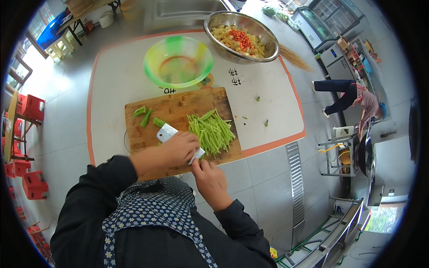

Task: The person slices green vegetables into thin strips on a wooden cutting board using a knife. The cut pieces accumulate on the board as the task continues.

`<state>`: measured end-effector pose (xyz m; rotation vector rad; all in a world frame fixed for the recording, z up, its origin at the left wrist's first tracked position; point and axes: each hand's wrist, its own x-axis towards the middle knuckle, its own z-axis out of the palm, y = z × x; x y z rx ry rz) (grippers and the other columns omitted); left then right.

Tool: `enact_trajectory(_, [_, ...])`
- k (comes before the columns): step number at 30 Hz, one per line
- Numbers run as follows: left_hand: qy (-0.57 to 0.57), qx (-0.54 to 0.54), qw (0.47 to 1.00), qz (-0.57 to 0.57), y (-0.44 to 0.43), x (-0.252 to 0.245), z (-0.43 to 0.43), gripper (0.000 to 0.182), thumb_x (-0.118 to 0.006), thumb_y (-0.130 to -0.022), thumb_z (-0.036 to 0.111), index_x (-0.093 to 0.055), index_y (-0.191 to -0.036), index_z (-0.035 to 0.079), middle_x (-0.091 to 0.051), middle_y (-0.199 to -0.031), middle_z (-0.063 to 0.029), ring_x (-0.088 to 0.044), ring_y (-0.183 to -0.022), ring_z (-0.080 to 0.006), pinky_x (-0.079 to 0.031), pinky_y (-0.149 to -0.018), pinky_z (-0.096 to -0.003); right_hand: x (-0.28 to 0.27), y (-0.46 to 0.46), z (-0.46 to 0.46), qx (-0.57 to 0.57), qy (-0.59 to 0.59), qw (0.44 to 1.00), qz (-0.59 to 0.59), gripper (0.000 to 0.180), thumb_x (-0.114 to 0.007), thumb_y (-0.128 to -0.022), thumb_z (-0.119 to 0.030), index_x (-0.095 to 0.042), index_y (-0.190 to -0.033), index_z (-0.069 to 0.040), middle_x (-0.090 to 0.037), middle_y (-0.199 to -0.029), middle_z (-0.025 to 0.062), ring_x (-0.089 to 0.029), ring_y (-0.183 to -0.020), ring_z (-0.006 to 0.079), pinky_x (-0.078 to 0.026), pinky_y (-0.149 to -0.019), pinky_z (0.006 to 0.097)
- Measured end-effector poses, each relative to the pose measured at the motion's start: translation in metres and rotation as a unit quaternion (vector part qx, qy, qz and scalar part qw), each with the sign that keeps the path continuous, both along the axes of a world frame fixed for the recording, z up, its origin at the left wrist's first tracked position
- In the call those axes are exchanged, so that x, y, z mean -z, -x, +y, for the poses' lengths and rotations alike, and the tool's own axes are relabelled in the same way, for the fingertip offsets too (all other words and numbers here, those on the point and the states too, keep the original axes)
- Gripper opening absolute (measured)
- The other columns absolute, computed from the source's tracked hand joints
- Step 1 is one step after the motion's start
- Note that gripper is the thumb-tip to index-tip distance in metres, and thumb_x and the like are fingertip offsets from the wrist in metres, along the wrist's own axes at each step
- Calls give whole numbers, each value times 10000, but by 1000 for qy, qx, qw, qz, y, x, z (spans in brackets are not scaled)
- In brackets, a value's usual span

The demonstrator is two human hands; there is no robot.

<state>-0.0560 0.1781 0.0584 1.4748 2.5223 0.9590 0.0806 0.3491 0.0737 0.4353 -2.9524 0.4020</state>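
Observation:
My right hand (pixel 211 181) is closed at the near end of a metal cleaver (pixel 166 132), its handle hidden in the grip. The blade points up and left, with a small hole near its far corner. Over the middle of the blade lies my left hand (pixel 181 149), fingers curled; what is under them is hidden. Both hands are above a wooden cutting board (pixel 174 100). To their right is a pile of thin green vegetable strips (pixel 212 134). A cut green chunk (pixel 161 122) sits by the blade's tip, and two more green pieces (pixel 146 117) are at the left.
Beyond the board stand a green-and-yellow plastic bowl (pixel 179 62) and a steel bowl (pixel 274 55) of pale diced pieces topped with chopped red pepper. Green scraps (pixel 266 123) dot the white tabletop (pixel 274 87). Another person (pixel 352 92) bends near a wok (pixel 366 154) at right.

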Motion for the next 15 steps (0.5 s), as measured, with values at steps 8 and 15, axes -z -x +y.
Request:
enact_trajectory(8, [-186,-240,950,-68,1,-16,-49,249,-685,-991,76,-635,-1227,12,-636,-1166,-151,-639,-1057,-366,-526,-917,-431,-3,-34,10,137,279,943,-116,287,-738,-987,-147,-640,-1239,-53,-737,-1007,162,-719,-922,383,-573,-745,438])
enact_trajectory(15, [-47,-306,950,-43,-58,41,-76,497,-770,-917,135,-520,-1320,-15,-556,-1264,-237,-566,-1171,-435,-489,-1000,-454,1,-43,9,212,416,872,-148,305,-708,-1029,-196,-641,-1270,-21,-732,-1020,160,-714,-918,350,-565,-834,394])
